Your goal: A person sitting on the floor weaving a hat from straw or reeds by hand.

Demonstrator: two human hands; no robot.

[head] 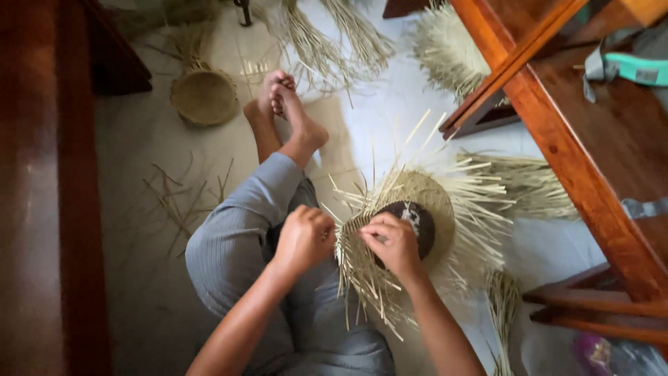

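A half-woven straw disc (424,198) with many loose strip ends rests on my lap, over a dark round form (416,221). My right hand (394,245) pinches strips at the disc's near left rim. My left hand (304,237) is closed beside it, gripping strip ends at the rim's left edge. My legs in grey trousers (240,233) stretch forward, bare feet (282,101) crossed on the pale floor.
A small finished woven basket (204,96) sits on the floor ahead left. Bundles of straw (334,38) and a woven piece (445,49) lie at the top. Wooden furniture (591,153) stands right, a dark wooden panel (42,195) left. Loose strips (177,198) scatter on the floor.
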